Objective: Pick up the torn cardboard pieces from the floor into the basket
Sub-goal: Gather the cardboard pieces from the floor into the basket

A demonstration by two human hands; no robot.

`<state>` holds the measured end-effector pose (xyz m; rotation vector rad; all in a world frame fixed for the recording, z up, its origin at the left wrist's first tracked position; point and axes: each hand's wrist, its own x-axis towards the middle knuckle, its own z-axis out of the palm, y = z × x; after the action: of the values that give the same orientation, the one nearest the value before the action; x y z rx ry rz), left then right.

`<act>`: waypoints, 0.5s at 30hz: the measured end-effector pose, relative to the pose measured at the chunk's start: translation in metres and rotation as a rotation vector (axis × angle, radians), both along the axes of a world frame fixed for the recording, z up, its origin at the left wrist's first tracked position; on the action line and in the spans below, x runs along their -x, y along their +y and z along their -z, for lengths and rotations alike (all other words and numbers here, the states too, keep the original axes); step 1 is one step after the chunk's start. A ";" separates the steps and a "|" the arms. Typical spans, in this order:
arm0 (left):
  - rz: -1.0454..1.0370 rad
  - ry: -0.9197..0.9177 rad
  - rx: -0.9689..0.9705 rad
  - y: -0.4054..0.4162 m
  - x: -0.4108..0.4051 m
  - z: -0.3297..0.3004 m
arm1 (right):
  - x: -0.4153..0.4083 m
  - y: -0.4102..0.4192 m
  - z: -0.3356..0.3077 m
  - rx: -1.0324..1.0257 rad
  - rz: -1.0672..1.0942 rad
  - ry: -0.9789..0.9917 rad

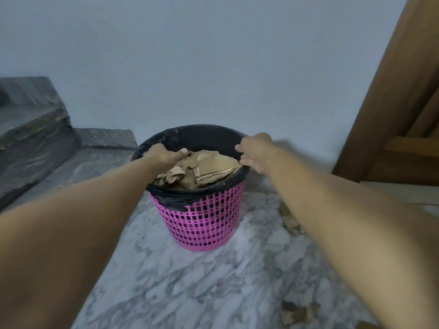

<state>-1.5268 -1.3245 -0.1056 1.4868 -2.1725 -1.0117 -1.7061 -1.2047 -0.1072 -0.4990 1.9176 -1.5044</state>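
Note:
A pink lattice basket lined with a black bag stands on the marble floor near the wall. Torn brown cardboard pieces fill it almost to the rim. My left hand grips the left side of the rim, thumb pointing inward over the cardboard. My right hand grips the right side of the rim, fingers curled over the bag's edge. More cardboard scraps lie on the floor: some just right of the basket beside my right forearm, others near the bottom right.
Dark stone steps rise at the left. A brown wooden door frame stands at the right. A pale blue wall runs behind the basket. The floor is white and grey marble.

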 end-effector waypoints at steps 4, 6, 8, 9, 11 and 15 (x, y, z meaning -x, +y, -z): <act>0.093 -0.035 0.080 0.021 0.018 -0.010 | 0.016 0.043 -0.014 0.017 -0.017 -0.078; 0.139 -0.041 0.134 0.038 0.032 -0.013 | 0.026 0.072 -0.018 -0.010 -0.032 -0.106; 0.187 -0.063 0.212 0.060 0.048 -0.017 | 0.039 0.104 -0.019 -0.057 -0.039 -0.129; 0.226 -0.070 0.258 0.074 0.058 -0.017 | 0.046 0.124 -0.018 -0.085 -0.031 -0.138; 0.295 -0.094 0.336 0.102 0.078 -0.022 | 0.058 0.163 -0.015 -0.140 -0.018 -0.149; 0.519 -0.239 0.335 0.161 0.120 -0.022 | 0.079 0.248 0.001 -0.251 0.042 -0.140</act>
<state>-1.6469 -1.1630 -0.0833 0.9501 -2.8152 -0.5743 -1.7848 -0.9564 -0.1085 -0.2364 1.9792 -1.2645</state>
